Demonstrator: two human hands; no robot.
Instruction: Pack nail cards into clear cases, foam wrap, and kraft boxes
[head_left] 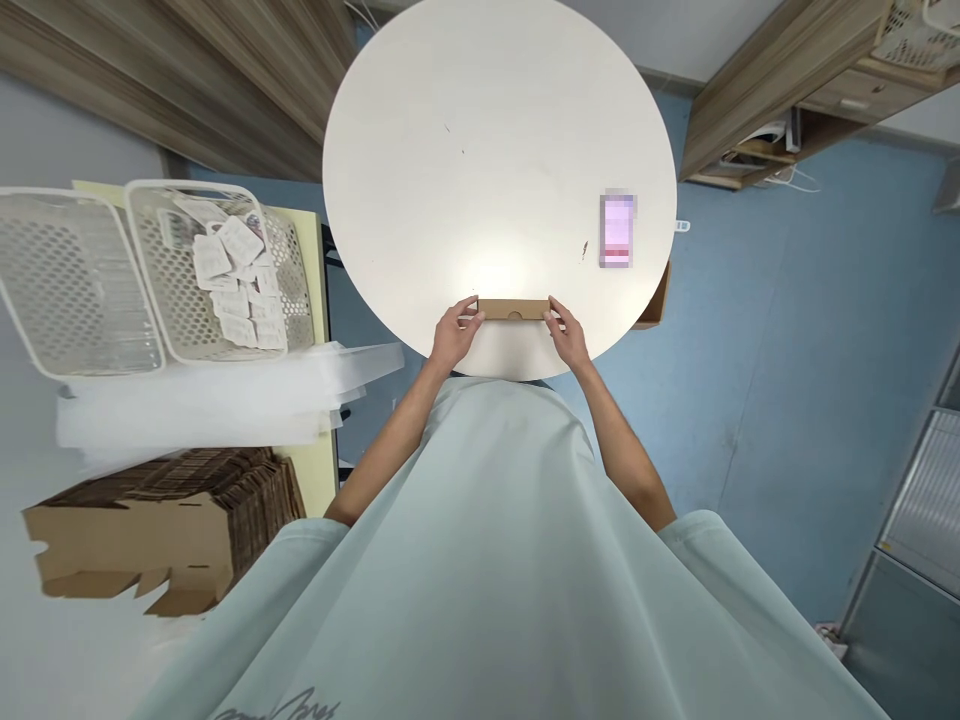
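Holding a narrow brown cardboard box point(514, 309) by its two ends is what the head view shows. The box is at six o'clock on the white round table point(480, 120), close to the near edge; whether it rests or is slightly lifted, I cannot tell. The left hand point(454, 335) is clamped on its nine o'clock end, and the right hand point(568, 335) on its three o'clock end, thumbs toward the body.

For good handling, I think both hands should press equally and lightly, because thin board may bend at the corners. Keeping the long edge level also seems wise.

The box looks matt and straight-edged, with a small half-round notch in its near side. The tabletop is smooth and shiny, with few dark marks. At eight o'clock of the picture lies a stack of flat cardboard blanks point(135, 545), with cut tabs; at nine o'clock, translucent, soft-looking white sheets point(202, 405); nearer ten, a perforated plastic basket point(298, 280) with white packets point(244, 290).
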